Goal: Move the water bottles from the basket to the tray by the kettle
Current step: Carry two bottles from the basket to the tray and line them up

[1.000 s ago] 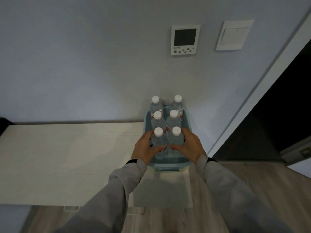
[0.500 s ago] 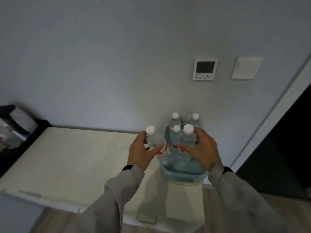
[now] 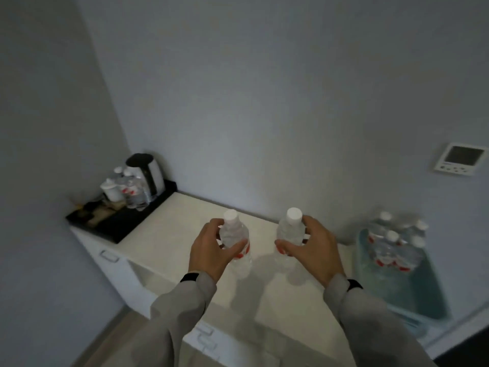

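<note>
Hands come first: the left hand (image 3: 211,250) holds one bottle (image 3: 236,242) around its body, and the right hand (image 3: 312,247) holds a second bottle (image 3: 290,234) in the same way, fingers closed on the plastic. Both bottles are upright, with white caps on top, and both are over the white counter (image 3: 164,234), apart from each other.

One second ago both hands were down in the basket (image 3: 412,284), gripping the two nearest bottles of six. Half a second ago the bottles were just lifting out. Now they are clear of the basket, and the view has turned to the left, so the basket sits at the right edge with the other bottles (image 3: 391,247) inside; they are blurred, so I cannot count them surely.

At the far left of the counter is the black tray (image 3: 116,229) with the kettle (image 3: 146,173) on it. Some bottles (image 3: 132,193) and a white cup (image 3: 112,190) already stand beside the kettle.

In my judgement the pick step is done for this pair and the carry step is in hand. The tray is well apart from the hands, so the bottles need to travel left and go down on a free part of the tray, which looks crowded near the kettle.
</note>
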Demonstrator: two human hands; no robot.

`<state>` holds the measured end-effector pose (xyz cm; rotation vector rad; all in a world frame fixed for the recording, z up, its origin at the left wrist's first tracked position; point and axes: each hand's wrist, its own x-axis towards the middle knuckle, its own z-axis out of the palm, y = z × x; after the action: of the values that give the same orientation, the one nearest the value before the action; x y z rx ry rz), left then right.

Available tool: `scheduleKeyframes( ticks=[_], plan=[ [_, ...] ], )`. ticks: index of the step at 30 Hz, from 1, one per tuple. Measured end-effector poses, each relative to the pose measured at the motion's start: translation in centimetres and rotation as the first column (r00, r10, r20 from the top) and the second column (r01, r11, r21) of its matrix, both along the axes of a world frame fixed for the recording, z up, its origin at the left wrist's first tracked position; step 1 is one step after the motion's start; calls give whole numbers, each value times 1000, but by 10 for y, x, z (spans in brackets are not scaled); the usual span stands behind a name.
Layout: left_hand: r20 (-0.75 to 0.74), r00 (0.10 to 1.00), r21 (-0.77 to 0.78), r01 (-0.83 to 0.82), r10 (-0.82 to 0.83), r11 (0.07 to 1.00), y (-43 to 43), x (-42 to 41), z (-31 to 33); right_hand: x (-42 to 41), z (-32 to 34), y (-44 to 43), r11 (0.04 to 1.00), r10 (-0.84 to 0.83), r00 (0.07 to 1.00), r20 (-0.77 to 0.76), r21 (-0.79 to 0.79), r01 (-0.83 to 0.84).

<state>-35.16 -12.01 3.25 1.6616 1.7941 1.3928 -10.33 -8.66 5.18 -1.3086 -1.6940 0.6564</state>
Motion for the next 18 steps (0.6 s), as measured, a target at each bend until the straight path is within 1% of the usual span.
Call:
scheduleKeyframes(
  ticks=[9, 14, 18],
  plan=[
    [-56, 972, -48, -231, 228, 972, -46, -209, 4, -231, 4, 1, 976, 213, 977, 0, -38, -213],
    [-73, 944, -16, -325, 323, 946, -40, -308, 9, -342, 2, 25, 947, 316, 948, -26, -47, -317],
    [-122, 927, -4, -357, 354, 934, -12, -383, 9, -423, -4, 58, 937, 346, 937, -45, -41, -348]
  ],
)
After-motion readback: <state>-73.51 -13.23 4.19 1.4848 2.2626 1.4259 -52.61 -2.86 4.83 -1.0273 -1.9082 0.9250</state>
